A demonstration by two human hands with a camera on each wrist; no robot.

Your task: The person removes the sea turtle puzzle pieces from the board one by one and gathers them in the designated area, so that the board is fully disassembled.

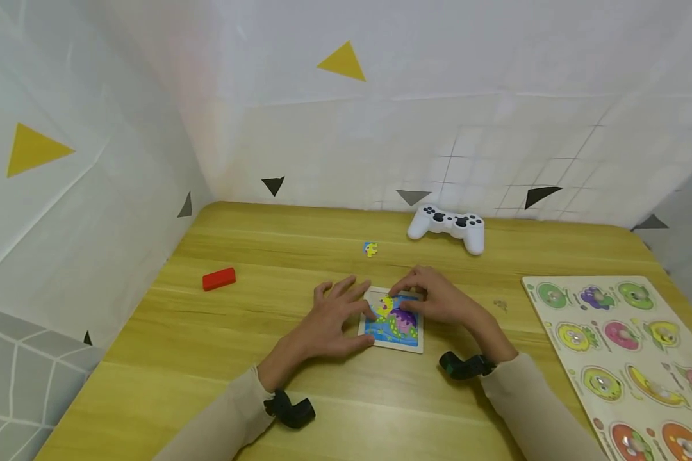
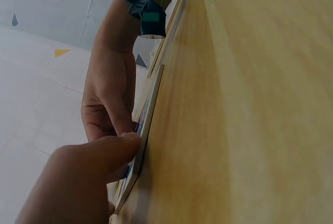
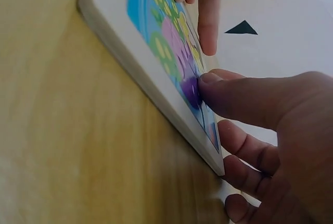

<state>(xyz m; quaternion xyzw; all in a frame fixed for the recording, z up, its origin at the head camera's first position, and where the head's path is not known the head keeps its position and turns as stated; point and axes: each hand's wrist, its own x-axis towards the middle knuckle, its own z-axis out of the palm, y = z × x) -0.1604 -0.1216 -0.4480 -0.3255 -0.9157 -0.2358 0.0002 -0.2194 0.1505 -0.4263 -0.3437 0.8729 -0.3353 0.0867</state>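
A small square jigsaw puzzle (image 1: 393, 346) lies on the table, its pale frame around a picture with a yellow head, purple shell and blue water. My left hand (image 1: 336, 321) is at its left side, fingers spread, index fingertip over the picture and thumb at the lower left edge. At the upper right, my right hand (image 1: 435, 296) pinches a puzzle piece at the picture between thumb and index finger. In the right wrist view, the right thumb (image 3: 244, 96) presses on the purple part; its other fingers curl at the frame's edge. The piece is mostly hidden.
A loose yellow and blue puzzle piece (image 1: 370, 249) lies beyond the puzzle. Behind it is a white game controller (image 1: 446, 224). A red block (image 1: 219, 279) sits at left, and a large fruit peg board (image 1: 605, 358) covers the right side. Patterned cloth walls (image 1: 334, 141) border the table.
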